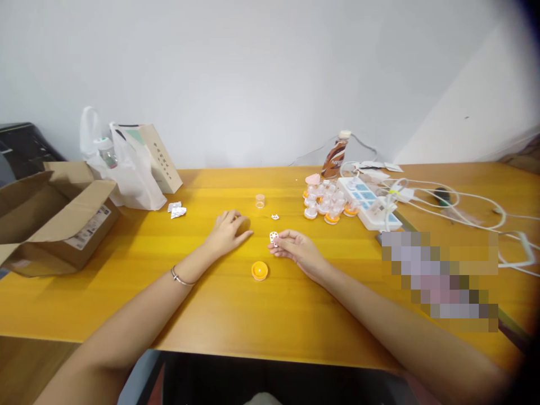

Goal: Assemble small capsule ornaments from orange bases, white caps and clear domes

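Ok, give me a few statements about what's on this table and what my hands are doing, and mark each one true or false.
1. The right hand pinches a small white piece at its fingertips. True.
2. The left hand holds the orange cap. False: the left hand lies on the table holding nothing that shows, and the cap lies apart, nearer the person.
3. A brown bottle stands by the wall behind the cluster of small capsules. True.
4. The cardboard box is taped shut. False: its flaps are open.
5. The power strip lies left of the white plastic bag. False: it lies far to the right of it.
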A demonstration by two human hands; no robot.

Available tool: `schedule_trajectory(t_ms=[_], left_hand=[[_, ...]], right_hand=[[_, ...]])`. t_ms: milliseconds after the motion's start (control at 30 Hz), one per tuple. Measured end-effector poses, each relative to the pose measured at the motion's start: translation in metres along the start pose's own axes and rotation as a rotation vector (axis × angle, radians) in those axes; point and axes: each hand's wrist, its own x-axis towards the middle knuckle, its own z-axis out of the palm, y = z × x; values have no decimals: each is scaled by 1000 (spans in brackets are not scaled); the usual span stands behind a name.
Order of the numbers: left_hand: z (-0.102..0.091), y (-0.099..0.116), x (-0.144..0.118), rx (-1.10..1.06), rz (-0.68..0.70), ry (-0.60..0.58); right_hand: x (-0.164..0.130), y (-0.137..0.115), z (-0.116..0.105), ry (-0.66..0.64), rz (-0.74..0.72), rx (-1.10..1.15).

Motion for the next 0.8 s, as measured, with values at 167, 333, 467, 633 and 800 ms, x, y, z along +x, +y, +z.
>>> schedule_trajectory(t_ms=[167,333,467,633,800], left_hand=[[-28,-10,-4,-144,-3,-226],[-43,-27,-5,-209,-102,-360],[-42,-37,-3,-201,-101,-395],[-24,-29,0,-155,34,-256],[-1,-8,-2,-133,171,-65]], right_hand=[[2,2,-3,-13,-28,-13],[3,3,-4,-34,-42,-27],[3,3,-4,-27,-45,-34],[3,3,-3,-17,-47,-31],[3,2,-2,-15,-63,-21]])
